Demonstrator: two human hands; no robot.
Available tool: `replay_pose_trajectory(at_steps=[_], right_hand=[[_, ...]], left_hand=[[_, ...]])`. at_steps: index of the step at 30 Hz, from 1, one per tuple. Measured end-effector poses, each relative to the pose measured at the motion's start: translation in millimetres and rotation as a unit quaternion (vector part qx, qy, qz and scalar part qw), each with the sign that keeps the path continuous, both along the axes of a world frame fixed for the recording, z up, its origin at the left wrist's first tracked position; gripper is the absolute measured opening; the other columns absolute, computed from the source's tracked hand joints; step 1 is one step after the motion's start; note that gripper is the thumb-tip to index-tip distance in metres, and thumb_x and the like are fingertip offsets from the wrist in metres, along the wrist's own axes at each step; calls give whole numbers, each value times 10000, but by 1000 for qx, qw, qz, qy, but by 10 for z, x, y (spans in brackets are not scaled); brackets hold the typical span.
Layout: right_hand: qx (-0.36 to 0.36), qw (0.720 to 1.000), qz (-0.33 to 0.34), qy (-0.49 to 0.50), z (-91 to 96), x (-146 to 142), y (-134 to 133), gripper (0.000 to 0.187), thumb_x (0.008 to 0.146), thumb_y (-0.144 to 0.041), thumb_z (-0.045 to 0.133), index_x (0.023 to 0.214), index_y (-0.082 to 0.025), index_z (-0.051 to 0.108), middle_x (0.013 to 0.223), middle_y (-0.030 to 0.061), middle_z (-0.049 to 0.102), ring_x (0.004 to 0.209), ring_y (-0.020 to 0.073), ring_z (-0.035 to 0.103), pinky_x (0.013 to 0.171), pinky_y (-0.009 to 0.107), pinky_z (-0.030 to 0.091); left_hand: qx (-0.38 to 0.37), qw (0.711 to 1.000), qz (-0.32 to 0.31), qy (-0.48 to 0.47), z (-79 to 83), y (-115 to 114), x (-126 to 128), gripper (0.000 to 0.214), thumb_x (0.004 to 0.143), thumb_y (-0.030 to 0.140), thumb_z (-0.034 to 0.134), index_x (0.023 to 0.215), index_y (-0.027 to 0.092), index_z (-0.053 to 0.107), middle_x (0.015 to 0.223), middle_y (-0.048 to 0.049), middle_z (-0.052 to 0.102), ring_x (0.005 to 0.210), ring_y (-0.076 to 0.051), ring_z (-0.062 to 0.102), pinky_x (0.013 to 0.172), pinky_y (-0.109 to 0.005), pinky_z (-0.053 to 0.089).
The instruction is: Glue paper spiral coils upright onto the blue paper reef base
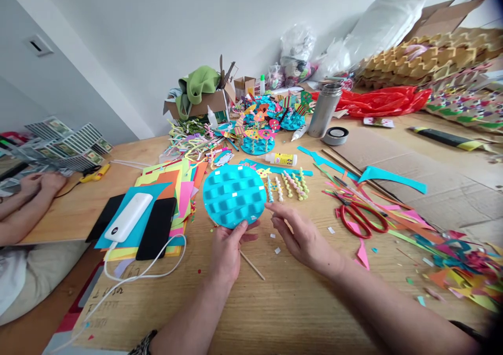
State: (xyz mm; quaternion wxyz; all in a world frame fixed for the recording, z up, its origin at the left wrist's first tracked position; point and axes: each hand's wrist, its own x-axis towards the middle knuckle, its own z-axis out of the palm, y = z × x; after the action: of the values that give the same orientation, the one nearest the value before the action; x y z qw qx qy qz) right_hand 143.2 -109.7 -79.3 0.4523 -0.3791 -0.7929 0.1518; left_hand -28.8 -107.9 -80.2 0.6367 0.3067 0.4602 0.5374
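My left hand [231, 245] grips the lower edge of a round blue paper disc [231, 205], thumb on top and fingers beneath. Raised bumps in rows cover the disc, with small white squares stuck on it. By its right edge is my right hand [301, 234], index finger stretched toward the rim and fingers apart; I see nothing in it. Just beyond lie several twisted paper strands [294, 183] and a glue bottle [281, 159]. A thin wooden stick [252, 265] lies under my left hand. Small white bits [277, 250] are scattered near my right hand.
Red-handled scissors [359, 218] and paper scraps [463, 271] lie to the right. At left are coloured paper sheets [184, 187], a white power bank [129, 218] with a cable, and a black phone [156, 229]. A metal flask [324, 111] stands behind. Another person's hands [45, 184] rest far left.
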Motion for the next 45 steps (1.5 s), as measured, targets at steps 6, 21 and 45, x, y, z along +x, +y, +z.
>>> replay_pose_trajectory(at_steps=[6,21,45], right_hand=[[69,994,12,-81,16,-2,21,285,880,-76,453,1135,-161,549,923,101,564,837,200,503,719,356,470],[48,981,13,-185,-1,-41,35,217,939,-134,366,869,-133,571,807,90,553,762,193,452,669,342,425],[-91,996,14,21,10,-70,-31,184,916,-150,423,1090,-164,479,700,7,609,621,121,574,587,248,458]], left_hand=[[12,999,-34,12,-61,-21,34,331,698,287,729,994,141,702,1027,-118,722,883,-273,698,579,-270,561],[2,999,-32,22,-61,-28,52,290,679,283,732,924,129,716,964,-109,737,862,-275,698,573,-290,571],[-3,1000,23,20,31,3,5,348,633,307,762,933,141,697,1005,-115,727,889,-297,698,588,-292,553]])
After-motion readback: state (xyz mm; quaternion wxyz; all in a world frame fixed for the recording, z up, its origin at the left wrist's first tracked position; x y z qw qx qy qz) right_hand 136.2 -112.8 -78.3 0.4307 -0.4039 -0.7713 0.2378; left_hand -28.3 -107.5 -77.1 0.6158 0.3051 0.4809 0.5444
